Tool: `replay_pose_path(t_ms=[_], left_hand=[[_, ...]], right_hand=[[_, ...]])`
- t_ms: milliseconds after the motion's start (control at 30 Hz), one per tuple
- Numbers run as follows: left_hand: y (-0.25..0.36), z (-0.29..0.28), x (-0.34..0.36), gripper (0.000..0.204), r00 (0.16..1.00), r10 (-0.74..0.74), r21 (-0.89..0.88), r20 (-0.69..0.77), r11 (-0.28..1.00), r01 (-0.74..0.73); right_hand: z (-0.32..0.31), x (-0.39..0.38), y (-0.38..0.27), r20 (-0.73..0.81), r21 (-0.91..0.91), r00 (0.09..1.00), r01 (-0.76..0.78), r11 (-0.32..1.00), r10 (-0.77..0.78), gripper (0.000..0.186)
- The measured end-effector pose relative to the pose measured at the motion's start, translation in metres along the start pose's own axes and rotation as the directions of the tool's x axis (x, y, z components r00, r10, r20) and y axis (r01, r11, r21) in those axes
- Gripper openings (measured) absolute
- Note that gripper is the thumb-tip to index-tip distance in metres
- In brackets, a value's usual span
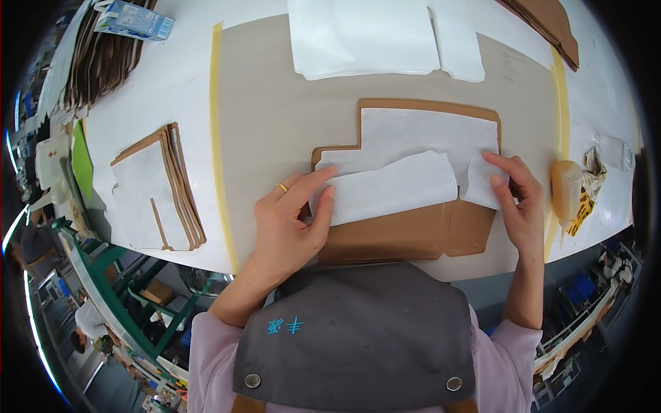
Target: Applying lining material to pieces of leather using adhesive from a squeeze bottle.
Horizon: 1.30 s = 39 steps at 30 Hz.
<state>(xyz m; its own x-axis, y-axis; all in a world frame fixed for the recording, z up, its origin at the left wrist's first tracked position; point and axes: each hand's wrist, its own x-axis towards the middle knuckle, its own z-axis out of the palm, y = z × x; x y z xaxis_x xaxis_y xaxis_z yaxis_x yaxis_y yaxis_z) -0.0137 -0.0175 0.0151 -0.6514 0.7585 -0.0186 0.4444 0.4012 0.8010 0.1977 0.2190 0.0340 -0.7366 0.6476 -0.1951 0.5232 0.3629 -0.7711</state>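
Two bare hands work at the near edge of the white table (pixel 186 76), as observed from the head view. A grey mat (pixel 255 103) covers the middle of the surface, bordered left and right by yellow tape (pixel 217 138). The brown piece (pixel 385 237) lies on the mat, close to the middle of the near edge. Its wider part faces the person; a narrower, stepped part points toward the far edge. The white sheet (pixel 392 189) lies on it, its near portion folded back.

Left hand (pixel 289 213): thumb and forefinger narrowed on the left end of the fold. Right hand (pixel 522 199): thumb and forefinger narrowed on the small flap at the sheet's right end. I cannot tell how firmly either grips.

Surrounding items:
- Left side of the surface: a stack of white-faced pieces (pixel 141 196) with brown edges.
- Far left corner: a blue carton (pixel 134 20) beside a pile of brown sheets (pixel 103 65).
- Far edge, middle: two white panels (pixel 365 38), side by side.
- Far right corner: folded brown material (pixel 554 31).
- Right edge: an amber bottle (pixel 566 189), just beside a yellow-and-black wrapper (pixel 582 210).
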Motion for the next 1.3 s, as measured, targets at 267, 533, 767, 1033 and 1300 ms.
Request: replay_pose_path(t_ms=[267,533,767,1033,1300], left_hand=[[-0.004,0.001,-0.003,0.024,1.0,-0.016,-0.01,-0.016,1.0,0.016],[-0.004,0.003,0.0,0.022,1.0,0.009,0.0,-0.022,1.0,-0.009],[-0.006,-0.001,0.001,0.029,0.998,0.051,0.13,-0.045,0.991,-0.045],[0.019,0.003,0.034,0.067,0.83,0.364,0.34,0.423,0.785,-0.518],[0.01,0.018,0.031,0.081,0.794,0.338,0.261,0.505,0.817,-0.514]], right_hand=[[0.0,-0.001,0.002,0.01,0.004,1.0,-0.016,1.0,0.016,0.026],[0.0,-0.003,0.0,0.004,-0.006,1.0,-0.012,1.0,0.012,0.026],[-0.002,-0.001,-0.004,-0.003,-0.016,1.0,-0.017,1.0,0.017,0.026],[-0.002,-0.003,-0.006,0.01,-0.005,0.999,-0.046,0.999,0.046,0.025],[-0.002,-0.003,-0.002,-0.01,0.006,0.999,-0.037,0.999,0.037,0.024]])
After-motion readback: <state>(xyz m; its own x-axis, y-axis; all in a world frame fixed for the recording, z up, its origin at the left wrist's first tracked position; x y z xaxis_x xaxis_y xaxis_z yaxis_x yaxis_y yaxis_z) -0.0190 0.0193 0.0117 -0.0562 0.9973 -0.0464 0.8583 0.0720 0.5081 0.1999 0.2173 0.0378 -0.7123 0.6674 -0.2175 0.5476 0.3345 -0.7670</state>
